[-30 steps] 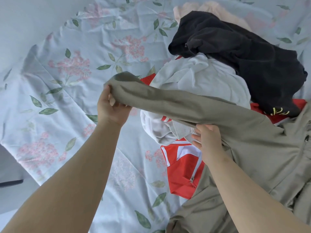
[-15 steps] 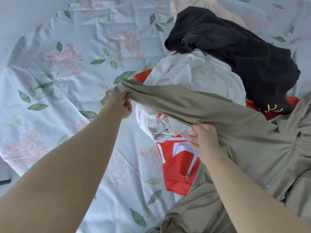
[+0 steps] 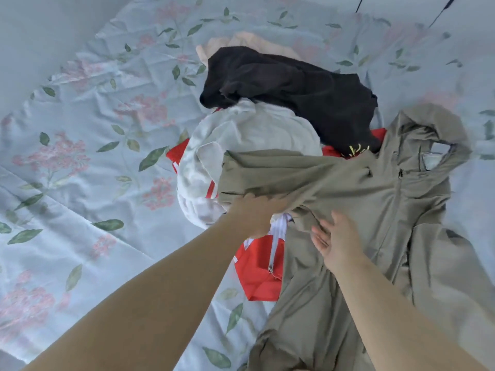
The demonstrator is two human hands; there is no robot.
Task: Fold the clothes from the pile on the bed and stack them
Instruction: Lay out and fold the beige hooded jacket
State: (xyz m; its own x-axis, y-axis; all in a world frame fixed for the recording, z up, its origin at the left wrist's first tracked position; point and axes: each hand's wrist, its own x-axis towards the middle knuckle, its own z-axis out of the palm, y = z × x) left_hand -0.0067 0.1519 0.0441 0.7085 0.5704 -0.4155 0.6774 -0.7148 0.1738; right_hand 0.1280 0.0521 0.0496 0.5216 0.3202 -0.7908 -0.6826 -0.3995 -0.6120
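An olive hooded jacket lies front-up on the right side of the bed, its zip running down the middle. One sleeve is doubled back across the chest and over the pile's near edge. My left hand grips that sleeve at its lower edge, fingertips hidden in the cloth. To its right, my right hand rests flat on the jacket's body with fingers spread. The pile behind holds a black garment, a white garment, a red garment with a white zip, and a beige garment.
The bed is covered with a pale blue floral sheet, bare to the left of the pile. The sheet's edge drops off at the far left and lower left. Two thin dark cords hang at the top right.
My left hand has brought the stretched sleeve from the left back toward the jacket, so it now lies doubled over. My right hand let go of the cloth and lies flat.
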